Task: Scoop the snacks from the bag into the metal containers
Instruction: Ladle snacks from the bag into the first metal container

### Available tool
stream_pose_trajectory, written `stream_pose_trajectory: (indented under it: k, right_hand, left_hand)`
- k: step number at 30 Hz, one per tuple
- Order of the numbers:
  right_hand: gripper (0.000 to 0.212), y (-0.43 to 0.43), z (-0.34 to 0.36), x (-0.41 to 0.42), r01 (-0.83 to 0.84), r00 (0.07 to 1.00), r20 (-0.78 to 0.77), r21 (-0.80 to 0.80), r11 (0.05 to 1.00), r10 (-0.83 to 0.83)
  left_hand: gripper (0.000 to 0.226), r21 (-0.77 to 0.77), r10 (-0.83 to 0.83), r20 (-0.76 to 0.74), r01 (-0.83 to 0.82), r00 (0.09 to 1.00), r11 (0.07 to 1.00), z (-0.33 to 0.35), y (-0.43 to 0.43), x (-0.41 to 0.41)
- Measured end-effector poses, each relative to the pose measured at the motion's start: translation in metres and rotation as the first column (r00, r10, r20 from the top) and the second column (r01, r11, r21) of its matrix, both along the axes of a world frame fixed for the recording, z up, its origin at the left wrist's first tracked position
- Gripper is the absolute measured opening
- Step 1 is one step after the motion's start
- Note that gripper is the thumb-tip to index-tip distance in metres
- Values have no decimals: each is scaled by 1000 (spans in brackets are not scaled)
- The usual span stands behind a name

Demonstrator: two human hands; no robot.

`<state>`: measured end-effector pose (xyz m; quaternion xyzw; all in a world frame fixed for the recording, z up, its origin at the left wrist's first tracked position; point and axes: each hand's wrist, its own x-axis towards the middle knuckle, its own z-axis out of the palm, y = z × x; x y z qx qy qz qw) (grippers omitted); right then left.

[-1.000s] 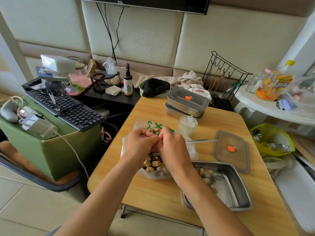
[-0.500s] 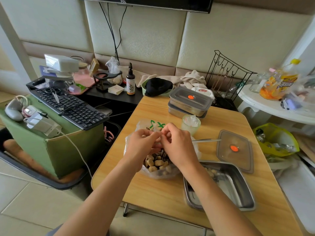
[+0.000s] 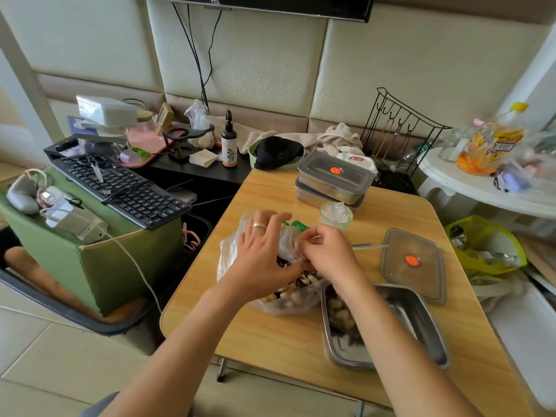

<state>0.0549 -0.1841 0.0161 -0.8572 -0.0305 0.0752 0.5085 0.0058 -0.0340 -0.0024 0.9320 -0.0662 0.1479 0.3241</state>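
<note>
Pinching with its fingertips, the person's right grip (image 3: 325, 254) holds a fold of thin plastic at the mouth of the clear plastic bag (image 3: 231, 260). The left grip (image 3: 258, 260), with a ring on one finger, lies on top of the same bag. Its fingers are spread out and touch the plastic.

The bag sits in the middle of the yellow wooden worktop (image 3: 285, 341), right under both grips. Small brown snacks (image 3: 284, 294) show through its near side. The open metal container (image 3: 427, 332) lies just to the right of the bag, under the right forearm. A few snacks already lie in its left end. Its flat grey lid with an orange dot (image 3: 412, 263) rests just behind it.

The thin metal spoon handle (image 3: 370, 246) lies flat, running left to right. It starts just beside the right grip and points at the lid. Its scoop end is hidden. The bag mouth looks like it is being opened wider. The right grip is much nearer the spoon, so it would likely take it next.
</note>
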Motion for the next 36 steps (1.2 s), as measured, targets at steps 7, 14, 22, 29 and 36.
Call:
stream_pose_trajectory:
  k: [7,14,22,29,36]
  right_hand:
    - [14,-9,5,2,-67,987,-125,258,964,102]
    - [24,-10,19,-4,-248,914,346,65,966,212]
    - [15,-13,18,-6,-365,907,250,61,929,340]
    - [36,-22,24,-4,-493,869,106,95,865,483]
    - [60,-29,20,0,-475,854,104,-242,846,509]
  left_hand:
    - [59,154,77,-13,-74,997,985,-10,6,6]
    - [45,29,111,77,-114,991,993,-4,1,2]
    - [43,34,-2,30,1,1000,999,-6,0,3]
    - [56,3,-29,-55,30,998,1000,-6,7,8]
    - [43,105,-29,-108,40,994,994,-8,19,11]
